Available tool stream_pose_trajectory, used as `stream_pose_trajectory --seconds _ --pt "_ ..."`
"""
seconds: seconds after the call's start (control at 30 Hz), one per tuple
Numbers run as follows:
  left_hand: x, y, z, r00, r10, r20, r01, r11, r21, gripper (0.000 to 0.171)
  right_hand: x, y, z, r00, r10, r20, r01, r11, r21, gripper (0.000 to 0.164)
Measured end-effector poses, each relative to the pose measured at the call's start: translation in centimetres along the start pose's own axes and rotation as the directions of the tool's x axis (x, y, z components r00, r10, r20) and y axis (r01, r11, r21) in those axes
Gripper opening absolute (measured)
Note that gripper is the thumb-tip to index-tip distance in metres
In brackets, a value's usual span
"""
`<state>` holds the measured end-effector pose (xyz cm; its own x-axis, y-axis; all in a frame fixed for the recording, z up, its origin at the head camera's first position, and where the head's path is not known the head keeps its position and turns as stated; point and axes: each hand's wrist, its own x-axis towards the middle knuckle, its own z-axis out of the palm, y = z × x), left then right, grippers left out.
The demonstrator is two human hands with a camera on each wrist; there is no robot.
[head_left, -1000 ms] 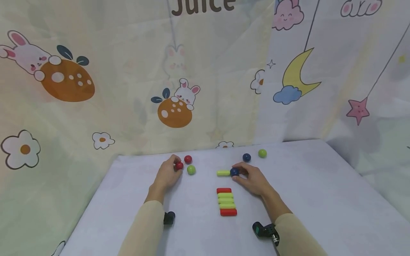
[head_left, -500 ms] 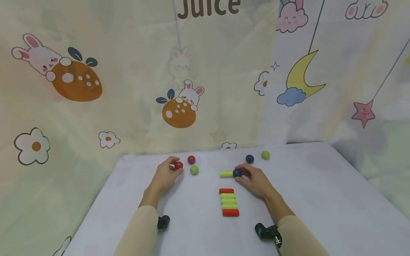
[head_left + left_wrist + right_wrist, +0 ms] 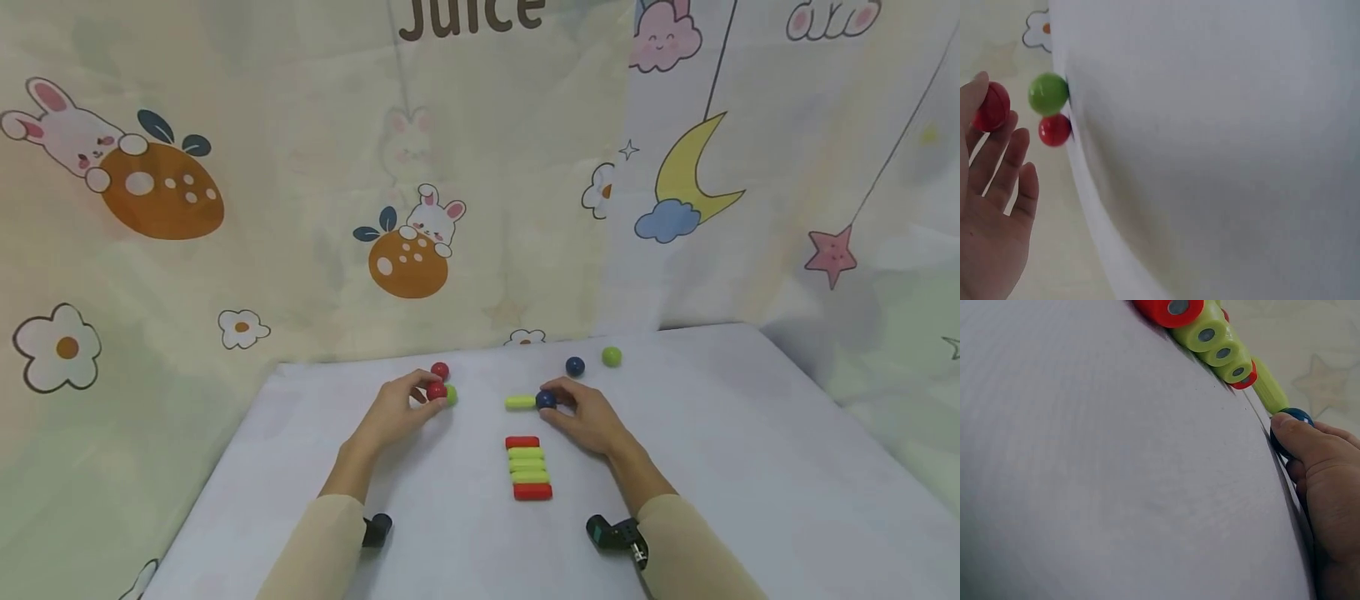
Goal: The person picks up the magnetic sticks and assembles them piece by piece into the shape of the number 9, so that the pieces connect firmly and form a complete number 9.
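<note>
Two red balls, two green balls and two dark blue balls make six in all. Four yellow-green rods and two red rods make another six, and there is one white worktop.

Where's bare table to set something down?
Widest: the table right of the right hand. Also left of the left hand, and between left sleeve and row of sticks. Crowded: around the held red ball, with another red ball and a green ball close by, and around the held blue ball and single stick.
</note>
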<state>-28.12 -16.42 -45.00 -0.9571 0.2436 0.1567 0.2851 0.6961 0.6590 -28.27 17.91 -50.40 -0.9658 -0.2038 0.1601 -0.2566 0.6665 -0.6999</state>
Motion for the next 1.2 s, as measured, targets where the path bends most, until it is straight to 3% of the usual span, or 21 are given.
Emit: stream_pose_trajectory --seconds 0.33,0.63,0.87,1.2 --pt "0.3 2.8 1.7 0.994 0.096 0.061 -0.096 0.995 0.013 0.043 0.1 0.1 -0.1 1.000 0.011 -0.015 -0.011 1.000 0.002 0.039" --pt "0.4 3.9 3.3 0.994 0.044 0.096 -0.047 0.999 0.027 0.042 -0.1 -0.1 0.1 1.000 -0.010 -0.006 0.011 1.000 0.002 0.037" --pt "1.3 4.6 4.6 0.991 0.053 0.125 -0.061 0.996 0.058 0.045 -0.1 -0.4 0.0 1.000 0.018 -0.015 -0.018 1.000 0.000 0.037" --pt "1.5 5.2 5.3 0.991 0.003 0.132 -0.010 0.999 0.050 0.045 0.0 -0.4 0.1 1.000 0.001 0.013 -0.001 1.000 -0.015 0.039"
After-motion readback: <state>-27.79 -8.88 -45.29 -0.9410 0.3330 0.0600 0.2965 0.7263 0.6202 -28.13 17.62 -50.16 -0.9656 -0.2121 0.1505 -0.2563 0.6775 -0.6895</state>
